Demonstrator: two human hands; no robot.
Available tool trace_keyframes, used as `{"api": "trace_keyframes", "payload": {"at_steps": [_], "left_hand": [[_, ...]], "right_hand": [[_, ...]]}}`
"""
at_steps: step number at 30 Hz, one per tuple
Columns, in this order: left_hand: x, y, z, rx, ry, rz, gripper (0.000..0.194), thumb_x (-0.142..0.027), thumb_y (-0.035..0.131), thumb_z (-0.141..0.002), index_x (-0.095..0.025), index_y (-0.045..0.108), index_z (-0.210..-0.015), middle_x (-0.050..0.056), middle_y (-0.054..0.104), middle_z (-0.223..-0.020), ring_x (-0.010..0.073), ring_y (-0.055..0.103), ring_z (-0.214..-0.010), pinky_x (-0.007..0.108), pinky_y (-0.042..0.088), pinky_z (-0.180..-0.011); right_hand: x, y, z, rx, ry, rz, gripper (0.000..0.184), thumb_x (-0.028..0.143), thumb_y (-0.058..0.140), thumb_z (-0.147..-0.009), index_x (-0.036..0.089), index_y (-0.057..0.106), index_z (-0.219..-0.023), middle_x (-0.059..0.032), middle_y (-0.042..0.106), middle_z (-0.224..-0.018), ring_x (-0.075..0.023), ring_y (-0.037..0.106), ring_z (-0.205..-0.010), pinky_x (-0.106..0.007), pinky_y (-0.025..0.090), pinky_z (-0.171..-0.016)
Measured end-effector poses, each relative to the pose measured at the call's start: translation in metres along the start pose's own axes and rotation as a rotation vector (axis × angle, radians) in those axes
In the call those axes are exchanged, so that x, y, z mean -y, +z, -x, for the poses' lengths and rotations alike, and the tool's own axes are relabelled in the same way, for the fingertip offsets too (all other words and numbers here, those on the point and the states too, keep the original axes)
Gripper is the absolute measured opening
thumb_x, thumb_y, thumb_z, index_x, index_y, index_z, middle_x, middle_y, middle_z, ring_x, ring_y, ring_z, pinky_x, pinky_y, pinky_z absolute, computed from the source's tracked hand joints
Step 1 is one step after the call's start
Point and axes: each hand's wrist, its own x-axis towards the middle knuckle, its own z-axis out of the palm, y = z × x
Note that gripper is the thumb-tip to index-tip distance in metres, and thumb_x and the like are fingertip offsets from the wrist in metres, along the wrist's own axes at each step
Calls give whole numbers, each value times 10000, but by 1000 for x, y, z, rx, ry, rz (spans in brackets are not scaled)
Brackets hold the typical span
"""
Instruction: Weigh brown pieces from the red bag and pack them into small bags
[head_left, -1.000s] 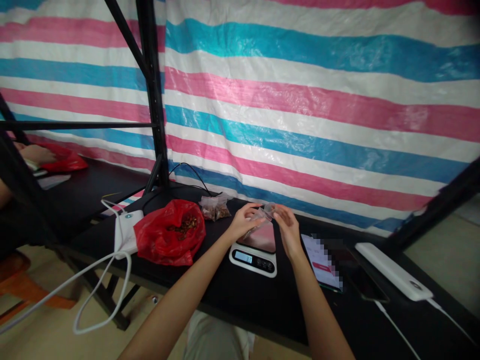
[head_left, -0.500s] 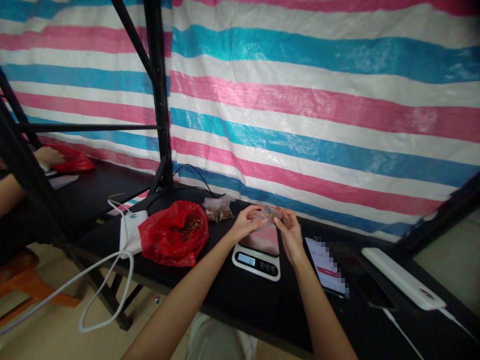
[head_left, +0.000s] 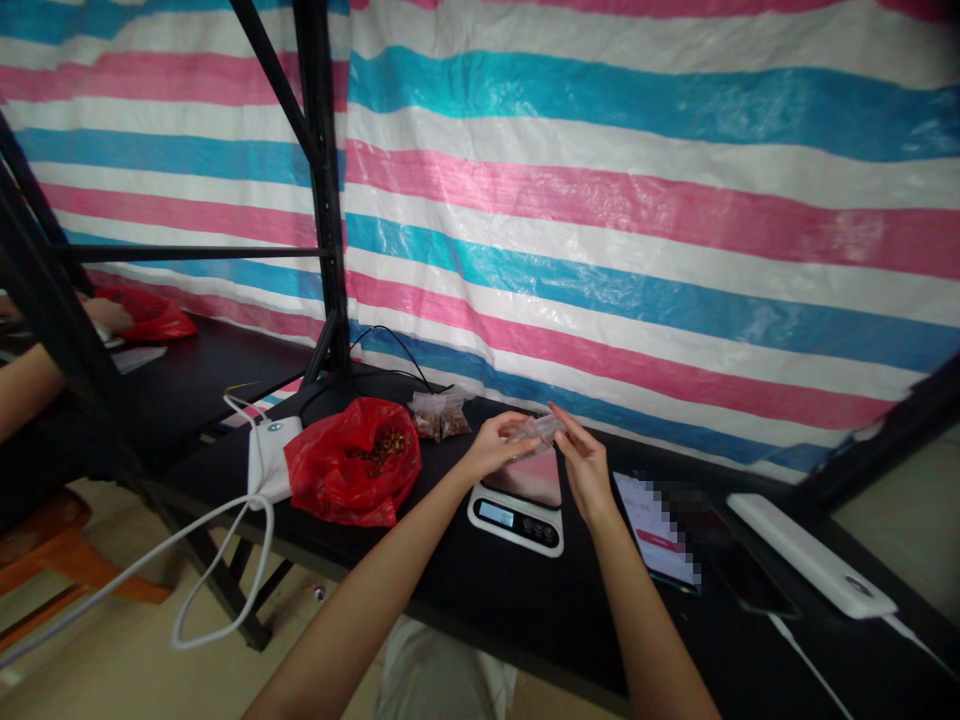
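Note:
Both my hands hold a small clear plastic bag (head_left: 535, 432) just above the kitchen scale (head_left: 517, 498) on the black table (head_left: 480, 590). My left hand (head_left: 495, 444) pinches its left end with curled fingers. My right hand (head_left: 582, 464) presses its right end between thumb and straighter fingers. The bag's contents are too small to make out. The scale's display is lit. A red plastic bag (head_left: 346, 462) lies open to the left, with brown pieces inside. Behind it lie small filled clear bags (head_left: 441, 414).
A white device (head_left: 268, 456) with a looping white cable sits at the table's left edge. A phone (head_left: 660, 528) and a white power bank (head_left: 811, 556) lie to the right. A black rack post (head_left: 325, 190) stands behind. Another person's arm (head_left: 30, 380) works at far left, near another red bag (head_left: 147, 314).
My hands stay on the small clear bag above the scale; my right fingers have straightened and slid along it. The view has shifted slightly.

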Motion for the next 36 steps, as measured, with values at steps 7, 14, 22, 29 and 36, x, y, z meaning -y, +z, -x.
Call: {"api": "trace_keyframes", "payload": {"at_steps": [7, 14, 22, 29, 36], "left_hand": [[-3, 1, 1, -20, 27, -34, 533, -364, 709, -640, -133, 556, -1095, 75, 644, -918, 141, 596, -770, 248, 452, -708], [-1, -6, 7, 111, 193, -639, 423, -386, 647, -697, -162, 599, -1052, 65, 631, -1015, 181, 575, -914, 285, 421, -829], [-28, -12, 24, 179, 241, -996, 550, -539, 432, -816, -228, 406, -1268, 65, 511, -1247, 194, 431, -1177, 390, 248, -1025], [-101, -130, 24, 92, 3, -1562, 477, -429, 602, -737, -124, 553, -1101, 164, 590, -1098, 306, 476, -1099, 460, 247, -988], [-94, -211, 41, 120, -390, -1550, 386, -298, 604, -725, -228, 581, -1104, 70, 613, -1110, 230, 553, -1042, 271, 411, -843]], "right_hand": [[-2, 1, 0, -95, -23, 19, 358, 320, 668, -710, 203, 636, -1046, -91, 594, -1183, -242, 513, -1126, -431, 331, -1002], [-17, -15, -6, -394, -19, -66, 340, 302, 735, -617, 179, 639, -919, -40, 655, -986, -170, 601, -911, -356, 441, -861], [-23, -21, -8, -384, 122, -239, 314, 339, 765, -548, 170, 537, -684, 5, 640, -778, -130, 625, -720, -239, 478, -618], [1, 27, 0, -105, 114, -169, 292, 389, 680, -676, 225, 508, -846, -3, 656, -883, -140, 641, -704, -270, 483, -665], [25, 165, 24, 563, -183, 411, 232, 297, 407, -877, 235, 585, -1011, -49, 600, -991, -185, 547, -1007, -331, 392, -898]]}}
